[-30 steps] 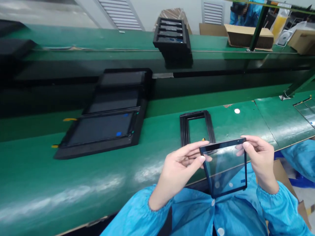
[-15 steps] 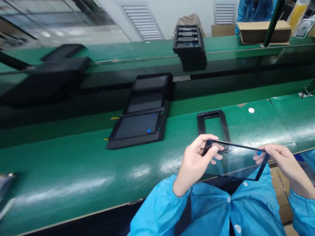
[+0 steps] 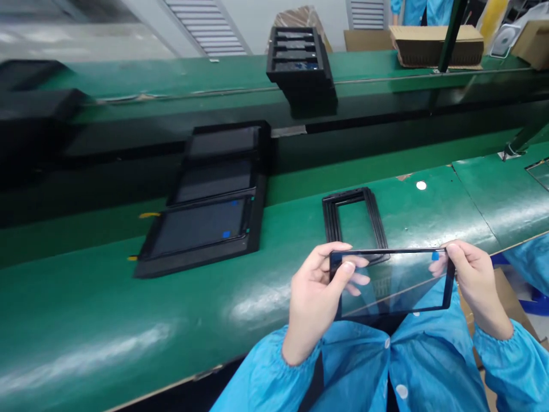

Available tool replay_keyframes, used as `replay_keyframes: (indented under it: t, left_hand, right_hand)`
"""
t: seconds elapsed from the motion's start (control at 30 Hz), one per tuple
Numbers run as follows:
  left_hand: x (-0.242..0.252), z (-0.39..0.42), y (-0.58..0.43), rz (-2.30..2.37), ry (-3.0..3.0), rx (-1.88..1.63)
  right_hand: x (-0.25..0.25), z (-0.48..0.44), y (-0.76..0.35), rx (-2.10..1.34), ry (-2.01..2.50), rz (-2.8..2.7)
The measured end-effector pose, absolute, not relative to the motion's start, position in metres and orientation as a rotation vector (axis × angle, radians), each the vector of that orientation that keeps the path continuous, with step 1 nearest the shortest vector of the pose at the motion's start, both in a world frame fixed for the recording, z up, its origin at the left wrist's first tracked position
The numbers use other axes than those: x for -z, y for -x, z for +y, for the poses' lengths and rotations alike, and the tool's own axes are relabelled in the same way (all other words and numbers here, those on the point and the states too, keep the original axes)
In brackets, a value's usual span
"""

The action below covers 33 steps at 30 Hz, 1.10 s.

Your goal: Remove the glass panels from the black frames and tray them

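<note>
Between my two hands is a clear glass panel [image 3: 398,286] with a black border, tilted above the front edge of the green bench. My left hand [image 3: 319,286] pinches its left end, thumb on the near face and fingers showing through the glass behind. At the upper right corner, my right hand [image 3: 472,272] grips it with the thumb on top, close to a small blue tab [image 3: 436,256]. Just beyond the panel, a stack of black rectangular frames [image 3: 374,220] lies on the bench, partly hidden by the panel and my left hand.
Left of the frames rests a black foam tray [image 3: 253,243] bearing dark screens [image 3: 201,220] with blue tabs. Stacked black trays [image 3: 306,74] stand farther back. An open cardboard box [image 3: 437,46] is at the back right, a person in blue behind it. A green post [image 3: 450,37] rises there.
The glass panel has turned so its face shows more fully and its top edge is nearly level. Both hands keep hold of it. My view has shifted to the right.
</note>
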State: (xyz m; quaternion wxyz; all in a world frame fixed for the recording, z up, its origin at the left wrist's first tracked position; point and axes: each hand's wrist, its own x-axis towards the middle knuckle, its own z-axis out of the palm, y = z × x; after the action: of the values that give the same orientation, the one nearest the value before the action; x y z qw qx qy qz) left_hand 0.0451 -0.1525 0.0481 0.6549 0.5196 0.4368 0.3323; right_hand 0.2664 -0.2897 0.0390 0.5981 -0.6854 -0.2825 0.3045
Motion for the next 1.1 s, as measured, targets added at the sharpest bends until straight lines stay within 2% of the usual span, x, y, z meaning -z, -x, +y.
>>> replay_keyframes:
  t: [0.2,0.33,0.5,0.63,0.87,1.1]
  left_hand:
    - [-0.043,-0.155,-0.045,0.983,-1.152,-0.755]
    - [-0.031,-0.154,-0.044,0.988,-1.203,-0.756]
    - [-0.032,-0.144,-0.051,0.908,-1.887,-0.885]
    - [-0.045,-0.137,-0.064,0.554,-2.291,-0.684]
    - [-0.049,-0.142,-0.072,0.488,-2.326,-0.613]
    - [-0.054,-0.150,-0.079,0.517,-1.849,-0.367]
  right_hand:
    - [-0.036,-0.289,-0.263,-0.640,1.589,-0.616]
    - [-0.032,-0.292,-0.260,-0.711,1.503,-0.556]
    - [-0.037,-0.298,-0.252,-0.692,1.551,-0.639]
    - [-0.037,-0.301,-0.246,-0.676,1.603,-0.748]
    - [-0.034,-0.304,-0.252,-0.681,1.627,-0.766]
    - [-0.042,-0.287,-0.259,-1.084,1.379,-0.822]
